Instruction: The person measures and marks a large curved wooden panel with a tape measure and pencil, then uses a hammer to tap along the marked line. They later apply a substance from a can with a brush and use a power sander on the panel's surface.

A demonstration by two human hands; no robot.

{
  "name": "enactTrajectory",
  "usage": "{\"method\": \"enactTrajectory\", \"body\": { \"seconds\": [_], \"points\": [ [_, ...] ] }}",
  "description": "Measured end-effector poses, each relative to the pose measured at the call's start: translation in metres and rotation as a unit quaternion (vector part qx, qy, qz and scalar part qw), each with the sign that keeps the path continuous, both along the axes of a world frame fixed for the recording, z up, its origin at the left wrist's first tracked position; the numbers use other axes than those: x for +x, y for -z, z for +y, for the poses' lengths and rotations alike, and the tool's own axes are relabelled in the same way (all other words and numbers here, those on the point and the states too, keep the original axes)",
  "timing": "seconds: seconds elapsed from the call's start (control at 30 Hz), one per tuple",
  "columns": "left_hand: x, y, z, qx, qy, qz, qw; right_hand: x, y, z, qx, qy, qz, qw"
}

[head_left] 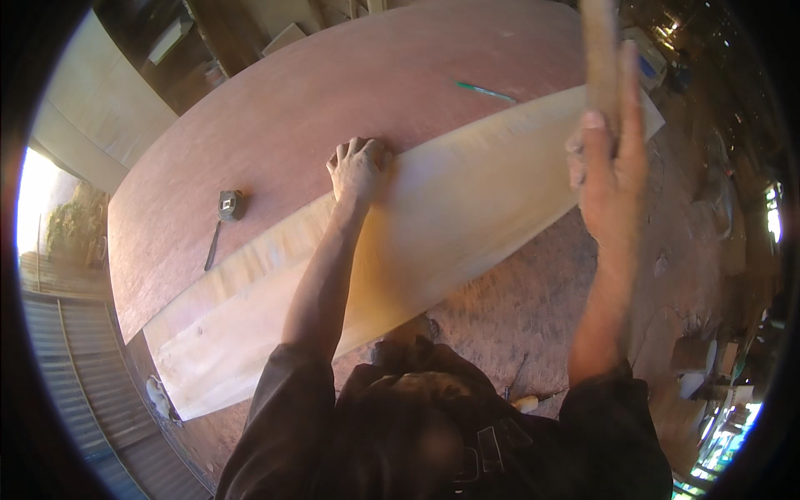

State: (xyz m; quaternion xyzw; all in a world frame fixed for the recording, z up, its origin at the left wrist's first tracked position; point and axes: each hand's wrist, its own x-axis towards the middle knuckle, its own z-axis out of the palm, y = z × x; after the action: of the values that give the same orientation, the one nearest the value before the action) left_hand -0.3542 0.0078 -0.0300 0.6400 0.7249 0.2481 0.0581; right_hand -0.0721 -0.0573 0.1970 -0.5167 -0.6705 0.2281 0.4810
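A long, pale wooden board (475,200) lies slantwise across a reddish-brown tabletop (400,79), from the lower left to the upper right. My left hand (360,169) is at the middle of its far edge, with the fingers curled over that edge. Above the board's right end, my right hand (612,171) is raised and closed around a narrow wooden strip (602,58). The strip points away from me and its far end runs out of view at the top. Its outline is slightly blurred, and part of it is hidden behind my fingers.
Beyond the board lie a tape measure (231,205) with a dark strap and a green pen (486,91). Pale panels (104,104) stand at the upper left, near corrugated metal sheeting (71,367). Scraps and clutter (708,362) fill the right side.
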Motion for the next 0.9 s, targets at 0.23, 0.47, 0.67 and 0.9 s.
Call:
{"method": "enactTrajectory", "body": {
  "seconds": [0.23,0.47,0.67,0.9],
  "points": [
    [0.008,0.002,0.007,0.013,-0.012,0.048,0.999,-0.018,0.103,0.061,-0.211,-0.099,-0.203,0.951],
    [0.012,-0.008,0.008,0.028,-0.037,0.021,0.999,0.006,0.103,0.080,-0.124,-0.102,-0.085,0.983],
    [0.023,-0.017,0.014,-0.039,-0.104,-0.016,0.994,0.033,0.124,0.112,-0.240,-0.234,-0.162,0.928],
    [0.034,-0.009,0.028,-0.009,-0.095,-0.019,0.995,0.162,0.123,0.162,-0.195,-0.245,-0.007,0.950]
  ]
}}
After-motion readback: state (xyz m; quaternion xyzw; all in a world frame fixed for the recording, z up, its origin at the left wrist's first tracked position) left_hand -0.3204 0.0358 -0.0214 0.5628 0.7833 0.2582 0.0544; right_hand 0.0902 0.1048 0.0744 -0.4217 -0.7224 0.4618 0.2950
